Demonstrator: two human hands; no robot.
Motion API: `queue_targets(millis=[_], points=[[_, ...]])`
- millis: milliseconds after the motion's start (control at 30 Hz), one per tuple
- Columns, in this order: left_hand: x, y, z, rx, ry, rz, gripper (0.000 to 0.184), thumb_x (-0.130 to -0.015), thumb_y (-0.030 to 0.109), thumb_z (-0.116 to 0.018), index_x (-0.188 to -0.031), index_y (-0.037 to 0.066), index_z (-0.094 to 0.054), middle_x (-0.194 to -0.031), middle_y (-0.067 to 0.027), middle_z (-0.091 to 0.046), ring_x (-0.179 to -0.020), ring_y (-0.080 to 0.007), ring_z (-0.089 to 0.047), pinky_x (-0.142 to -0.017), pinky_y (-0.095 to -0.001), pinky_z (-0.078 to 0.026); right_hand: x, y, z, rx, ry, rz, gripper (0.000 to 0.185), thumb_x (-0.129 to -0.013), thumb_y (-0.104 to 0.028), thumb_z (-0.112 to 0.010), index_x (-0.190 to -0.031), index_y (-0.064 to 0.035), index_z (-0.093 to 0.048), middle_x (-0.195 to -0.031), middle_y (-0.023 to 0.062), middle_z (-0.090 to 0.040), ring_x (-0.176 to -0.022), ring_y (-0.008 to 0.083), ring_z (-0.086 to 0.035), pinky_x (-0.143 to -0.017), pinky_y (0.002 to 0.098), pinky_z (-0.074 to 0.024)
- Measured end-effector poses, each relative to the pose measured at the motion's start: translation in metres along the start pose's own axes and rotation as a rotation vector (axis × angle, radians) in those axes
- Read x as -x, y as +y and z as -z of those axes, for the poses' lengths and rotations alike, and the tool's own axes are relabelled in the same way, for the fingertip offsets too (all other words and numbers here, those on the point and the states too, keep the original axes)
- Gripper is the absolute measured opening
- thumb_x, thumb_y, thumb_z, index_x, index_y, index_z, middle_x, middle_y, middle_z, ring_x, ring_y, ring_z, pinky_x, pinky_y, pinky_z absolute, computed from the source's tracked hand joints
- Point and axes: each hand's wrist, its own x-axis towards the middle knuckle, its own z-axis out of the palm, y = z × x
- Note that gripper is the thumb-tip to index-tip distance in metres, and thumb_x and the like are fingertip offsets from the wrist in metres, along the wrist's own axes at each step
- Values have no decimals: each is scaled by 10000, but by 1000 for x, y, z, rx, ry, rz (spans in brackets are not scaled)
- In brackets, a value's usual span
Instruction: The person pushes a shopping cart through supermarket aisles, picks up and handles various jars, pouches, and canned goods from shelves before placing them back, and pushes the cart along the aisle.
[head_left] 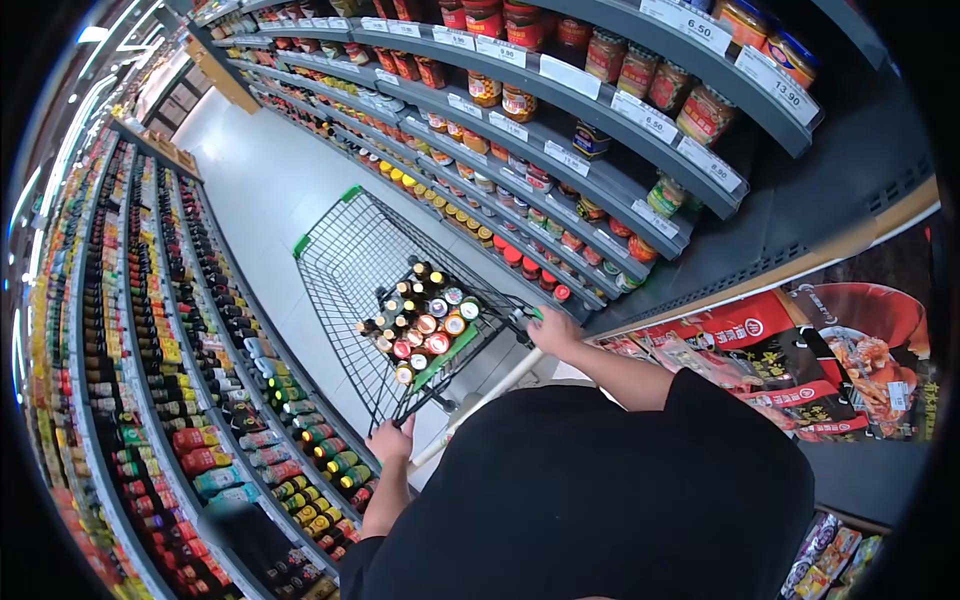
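A wire shopping cart (345, 235) with green corner pieces stands in front of me in the aisle. My left hand (391, 441) is closed on the cart at its near left corner, close to one end of the pale handle bar. At the other end, my right hand (554, 332) is wrapped around the near right corner, thumb up. Inside the basket, toward its near end, several dark bottles (405, 305) with light and black caps stand close together. Beside them are several jars (437, 343) with round lids. The fingers' undersides are hidden in both hands.
Shelves of bottles (195, 400) line the left side. On the right, curved-looking shelves (560, 90) carry jars and price tags. Red food packages (750, 345) lie near my right elbow. The pale floor (255, 165) runs ahead between the shelves.
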Motion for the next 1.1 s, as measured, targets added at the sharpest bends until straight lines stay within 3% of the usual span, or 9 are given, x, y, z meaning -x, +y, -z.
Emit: queue_targets(millis=[233, 333, 400, 533, 767, 867, 933, 1000, 1100], points=[[-79, 1, 18, 39, -72, 31, 678, -860, 724, -501, -918, 89, -732, -977, -112, -732, -1034, -304, -645, -1026, -534, -366, -82, -50, -18, -27, 35, 43, 440, -801, -379, -679, -1181, -157, -658, -917, 137, -713, -885, 349, -687, -765, 480, -544], [-100, -4, 22, 158, 289, -77, 620, -864, 517, -657, -1224, 20, -576, -1268, -155, -613, -1190, -326, -560, -1085, -602, -286, -102, -61, -26, -148, 80, -8, 422, -843, -336, -665, -1220, -147, -644, -915, 140, -712, -853, 320, -697, -749, 455, -550], [-114, 1, 35, 422, 670, -639, 567, -845, 314, -705, -1275, 1, -509, -1301, -165, -572, -1218, -343, -526, -1064, -589, -316, -117, -59, -37, -227, 115, -26, 408, -879, -310, -653, -1249, -139, -631, -903, 136, -712, -816, 288, -708, -729, 428, -560], [-152, 44, 30, 446, -445, -627, 368, -869, 252, -653, -1180, 81, -552, -1100, -152, -625, -978, -367, -633, -783, -440, -499, -118, -61, -43, -642, -11, -27, 404, -979, -245, -596, -1353, -99, -546, -918, 76, -672, -639, 136, -642, -609, 297, -536], [-205, 67, 86, 291, -375, -895, 780, -881, 323, -662, -1505, 149, -228, -920, -198, -699, -738, -448, -663, -632, -532, -496, -57, 27, -15, -384, 622, -337, 415, -853, -177, -734, -1204, -10, -590, -956, 100, -681, -794, 195, -659, -749, 333, -551], [-232, 99, 121, 191, -418, -996, 885, -827, 483, -698, -1489, 68, -282, -865, -211, -707, -784, -433, -683, -673, -518, -528, -23, 45, 47, -145, 980, -361, 460, -831, -143, -709, -1224, 46, -564, -1178, 217, -600, -1135, 345, -578, -1015, 405, -448], [-258, 121, 113, 80, -304, -1037, 631, -839, 527, -708, -1183, 22, -549, -777, -179, -702, -700, -356, -706, -624, -445, -561, -20, 59, 79, -27, 1089, -343, 587, -820, -163, -730, -1307, 54, -483, -1247, 246, -547, -1202, 396, -524, -1063, 418, -410], [-265, 141, 97, 896, -864, -565, 476, -881, 479, -714, -999, 38, -577, -638, -91, -632, -520, -213, -643, -485, -339, -521, -29, 67, 102, 7, 1107, -416, 723, -810, -240, -754, -1371, 53, -404, -1391, 257, -459, -1264, 401, -476, -1101, 427, -373], [-288, 141, 101, 779, -880, -514, 391, -913, 419, -711, -892, 59, -559, -566, -4, -529, -436, -92, -525, -400, -252, -437, -60, 75, 125, -122, 1168, -495, 751, -764, -314, -809, -1342, 31, -475, -1377, 236, -500, -1271, 395, -477, -1088, 430, -388]])
